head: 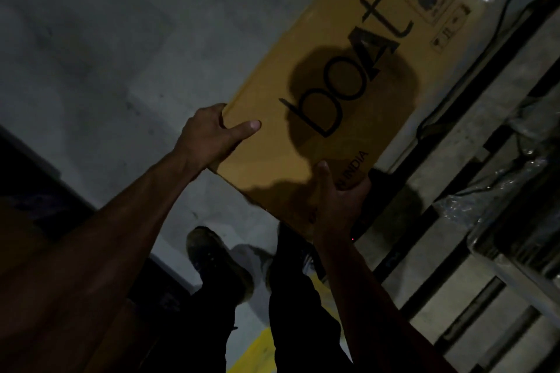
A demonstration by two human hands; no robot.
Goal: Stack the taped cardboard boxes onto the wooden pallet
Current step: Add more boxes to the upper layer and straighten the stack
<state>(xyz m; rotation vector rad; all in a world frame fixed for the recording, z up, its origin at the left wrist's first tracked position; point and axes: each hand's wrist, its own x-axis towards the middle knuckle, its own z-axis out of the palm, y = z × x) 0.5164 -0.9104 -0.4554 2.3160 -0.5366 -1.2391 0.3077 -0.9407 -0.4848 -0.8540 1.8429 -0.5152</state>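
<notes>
The box (348,94) was gripped at its near corners by the left hand (209,136) and right hand (336,203), beside the pallet (472,221).

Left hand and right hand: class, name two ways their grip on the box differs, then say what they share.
1. The left hand grips the left corner of the cardboard box; the right hand grips its near right corner.
2. The left hand is lit, its thumb lying flat across the printed face; the right hand sits in shadow, its thumb pointing up the face.
Shared: both hands hold the same box above the floor.
</notes>
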